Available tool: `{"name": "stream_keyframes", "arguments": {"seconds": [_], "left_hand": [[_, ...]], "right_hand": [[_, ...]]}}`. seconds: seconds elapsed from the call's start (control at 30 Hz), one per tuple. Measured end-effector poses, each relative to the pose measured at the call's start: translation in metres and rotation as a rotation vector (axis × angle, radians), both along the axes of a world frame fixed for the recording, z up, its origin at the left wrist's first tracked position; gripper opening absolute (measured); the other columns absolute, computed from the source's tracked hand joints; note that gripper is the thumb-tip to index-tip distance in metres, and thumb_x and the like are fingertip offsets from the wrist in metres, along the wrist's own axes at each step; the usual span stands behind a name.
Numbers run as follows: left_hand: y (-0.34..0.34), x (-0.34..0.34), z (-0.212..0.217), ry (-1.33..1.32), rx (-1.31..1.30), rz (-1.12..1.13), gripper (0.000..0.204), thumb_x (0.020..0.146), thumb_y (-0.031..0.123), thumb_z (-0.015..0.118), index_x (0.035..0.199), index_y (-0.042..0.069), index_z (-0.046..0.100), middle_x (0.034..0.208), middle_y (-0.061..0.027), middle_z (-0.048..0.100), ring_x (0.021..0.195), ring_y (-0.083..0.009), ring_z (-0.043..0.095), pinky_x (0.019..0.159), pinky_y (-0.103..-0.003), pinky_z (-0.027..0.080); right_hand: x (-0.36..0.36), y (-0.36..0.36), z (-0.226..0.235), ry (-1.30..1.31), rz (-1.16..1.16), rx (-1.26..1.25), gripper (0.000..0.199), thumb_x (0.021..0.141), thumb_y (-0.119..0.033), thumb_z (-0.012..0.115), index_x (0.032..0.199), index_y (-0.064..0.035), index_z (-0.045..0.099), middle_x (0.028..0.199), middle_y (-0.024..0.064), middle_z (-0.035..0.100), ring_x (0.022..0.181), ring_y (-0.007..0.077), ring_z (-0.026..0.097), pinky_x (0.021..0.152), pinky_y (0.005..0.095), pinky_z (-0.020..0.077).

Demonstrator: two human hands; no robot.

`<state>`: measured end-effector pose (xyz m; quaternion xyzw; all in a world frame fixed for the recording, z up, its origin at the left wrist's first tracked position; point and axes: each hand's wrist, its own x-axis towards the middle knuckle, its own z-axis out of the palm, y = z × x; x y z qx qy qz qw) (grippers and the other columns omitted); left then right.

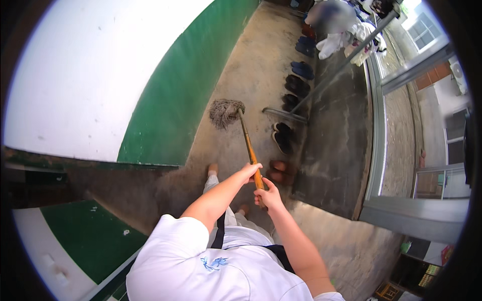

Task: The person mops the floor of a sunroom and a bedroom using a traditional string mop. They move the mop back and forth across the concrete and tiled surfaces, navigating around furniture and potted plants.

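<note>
Both of my hands grip the wooden handle of a mop. My left hand is wrapped round the shaft farther along. Closer to my body, my right hand closes on the handle's upper end. The handle slants away from me, and its grey string mop head lies on the concrete floor, near the green-painted lower wall. The strands are bunched and look damp.
Several pairs of shoes stand in a row along the right wall, with brown slippers nearest. A metal rack's foot reaches onto the floor, and laundry hangs above. At left runs a green and white wall; windows line the right.
</note>
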<state>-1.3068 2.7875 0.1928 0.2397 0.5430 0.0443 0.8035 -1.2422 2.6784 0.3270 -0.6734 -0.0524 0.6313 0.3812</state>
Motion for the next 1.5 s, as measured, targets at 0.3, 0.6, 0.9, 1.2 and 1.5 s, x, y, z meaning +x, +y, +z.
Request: {"name": "stream_keyframes", "arguments": {"seconds": [0.3,0.6,0.9,1.2,1.5], "left_hand": [[0.194,-0.005,0.012,-0.092,-0.209,0.013,0.019,0.066,0.021,0.056,0.072,0.004,0.051,0.068,-0.0094,0.053,0.059,-0.0233,0.051,0.056,-0.036,0.044],[0.398,0.004,0.017,-0.046,-0.121,-0.247,0.013,0.066,0.016,0.055,0.069,0.004,0.052,0.066,-0.0098,0.054,0.058,-0.0221,0.053,0.054,-0.033,0.044],[0.57,0.1,0.011,-0.063,-0.091,-0.183,0.015,0.069,0.016,0.054,0.064,0.002,0.052,0.064,-0.0113,0.054,0.053,-0.022,0.051,0.048,-0.032,0.042],[0.767,0.207,-0.002,0.046,-0.065,-0.313,0.015,0.072,0.018,0.053,0.074,0.003,0.053,0.068,-0.0102,0.056,0.058,-0.0225,0.054,0.053,-0.035,0.044],[0.949,0.292,0.008,0.084,-0.012,-0.437,0.017,0.071,0.021,0.053,0.076,0.005,0.057,0.071,-0.0095,0.059,0.059,-0.0228,0.055,0.05,-0.035,0.044]], "right_hand": [[-0.017,0.216,-0.02,-0.004,-0.131,0.033,0.072,0.074,0.005,0.058,0.134,-0.0135,0.025,0.066,0.0097,0.053,0.05,0.0178,0.053,0.045,0.0307,0.0478],[-0.02,0.415,-0.006,0.142,-0.326,0.011,0.066,0.076,0.005,0.055,0.132,-0.013,0.026,0.071,0.0106,0.052,0.054,0.0182,0.053,0.046,0.0318,0.0472],[0.076,0.58,-0.043,0.194,-0.337,0.044,0.068,0.076,0.006,0.054,0.133,-0.0182,0.025,0.076,0.0117,0.053,0.053,0.0185,0.052,0.046,0.0331,0.0476],[0.182,0.781,-0.042,0.153,-0.24,-0.005,0.078,0.073,0.01,0.057,0.135,-0.0144,0.017,0.078,0.0123,0.054,0.053,0.0189,0.052,0.045,0.034,0.0472],[0.263,0.967,-0.028,0.128,-0.287,0.01,0.05,0.073,0.01,0.052,0.116,-0.0053,0.032,0.071,0.01,0.051,0.052,0.019,0.052,0.042,0.0327,0.047]]}}
